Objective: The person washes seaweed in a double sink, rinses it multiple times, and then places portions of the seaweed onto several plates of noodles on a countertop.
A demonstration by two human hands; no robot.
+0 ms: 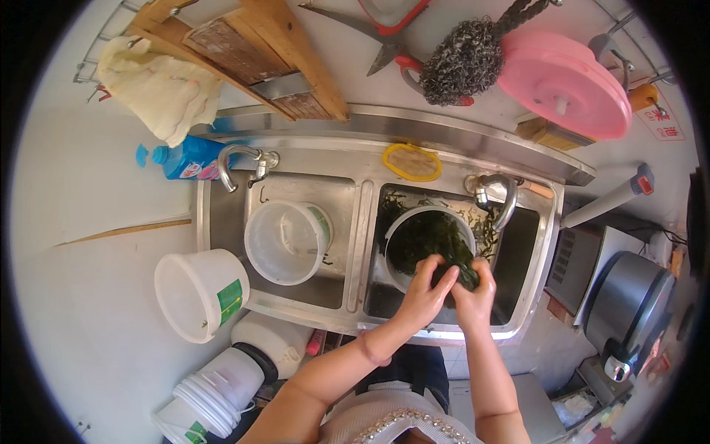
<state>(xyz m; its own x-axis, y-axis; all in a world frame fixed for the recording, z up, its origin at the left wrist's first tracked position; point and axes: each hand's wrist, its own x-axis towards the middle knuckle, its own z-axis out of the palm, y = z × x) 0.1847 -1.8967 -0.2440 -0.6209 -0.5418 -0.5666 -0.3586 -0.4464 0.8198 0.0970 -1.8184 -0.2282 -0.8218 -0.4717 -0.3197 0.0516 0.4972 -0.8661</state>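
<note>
My left hand (424, 291) and my right hand (476, 291) are close together over the near right rim of a white plastic bucket (390, 226) in the right sink basin. Between them they grip a clump of dark green, wet seaweed-like leaves (468, 276). More of the same leaves (424, 233) fill the bucket, and loose shreds (488, 236) lie on the basin floor around it. The right faucet (507, 202) curves beside the bucket. An empty translucent bucket (285, 244) stands in the left basin. My palms and the clump's underside are partly hidden.
A steel divider (360, 244) separates the basins. Left are another white bucket (202, 294), the left faucet (224, 166) and a blue detergent bottle (188, 158). A yellow-rimmed pad (412, 162) lies behind. Scissors (388, 47), steel wool (463, 61) and a pink basin (563, 83) hang above.
</note>
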